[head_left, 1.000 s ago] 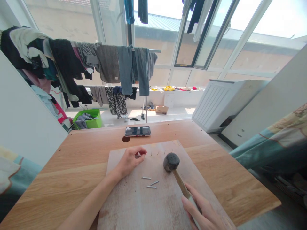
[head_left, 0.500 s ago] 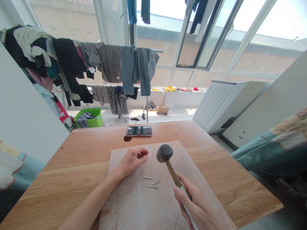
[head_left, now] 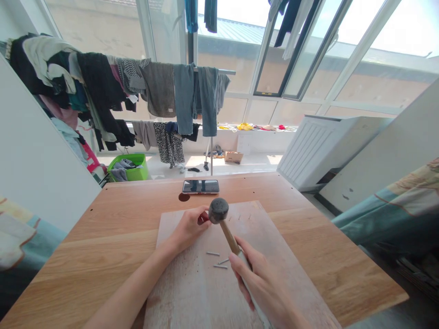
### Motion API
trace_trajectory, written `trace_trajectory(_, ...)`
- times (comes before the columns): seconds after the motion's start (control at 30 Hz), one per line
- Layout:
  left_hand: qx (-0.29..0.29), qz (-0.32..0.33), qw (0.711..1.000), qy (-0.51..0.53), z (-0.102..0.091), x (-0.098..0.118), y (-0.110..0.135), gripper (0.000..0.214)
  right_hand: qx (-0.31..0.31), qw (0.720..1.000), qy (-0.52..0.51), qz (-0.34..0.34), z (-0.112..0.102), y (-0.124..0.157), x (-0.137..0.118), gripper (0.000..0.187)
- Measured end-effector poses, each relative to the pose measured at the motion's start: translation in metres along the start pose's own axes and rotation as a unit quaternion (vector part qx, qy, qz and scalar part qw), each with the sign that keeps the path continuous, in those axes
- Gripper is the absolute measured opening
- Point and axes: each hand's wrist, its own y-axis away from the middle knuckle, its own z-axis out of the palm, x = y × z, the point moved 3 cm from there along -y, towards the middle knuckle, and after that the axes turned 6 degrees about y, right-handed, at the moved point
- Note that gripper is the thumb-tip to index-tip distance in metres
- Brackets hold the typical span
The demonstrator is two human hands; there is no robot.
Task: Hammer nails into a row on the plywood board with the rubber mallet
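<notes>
My right hand is wrapped around the handle of a black-headed rubber mallet. The mallet's head is level with the fingertips of my left hand and partly covers them. That left hand rests on a worn wooden board, thumb and forefinger pinched together; whatever they hold is hidden. Several loose nails lie on the board between my hands. Farther back, thin nails stand upright in the board, to the right of the mallet head.
Under the board is a wooden table. A phone lies near its far edge, beside a dark round hole. Beyond stand a clothes rack hung with laundry, a green basket and a white cabinet-like unit.
My right hand has swung the mallet left, bringing its head to my left fingertips. Standing nails have come into view where the mallet was. My left hand keeps its pinch on the board.
</notes>
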Motion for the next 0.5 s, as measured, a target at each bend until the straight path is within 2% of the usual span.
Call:
trace_trajectory(0.23, -0.003, 0.005, 1.000, -0.002, -0.0005, 0.0003, 0.0002, 0.015, -0.018, 1.000, 0.005, -0.008, 0.0042, -0.0007, 0.0033, 0.048)
trace_trajectory(0.5, 0.003, 0.006, 1.000, -0.004, -0.0011, 0.0035, -0.0001, 0.017, -0.006, 1.000, 0.014, 0.002, 0.0048, -0.0006, 0.0046, 0.047)
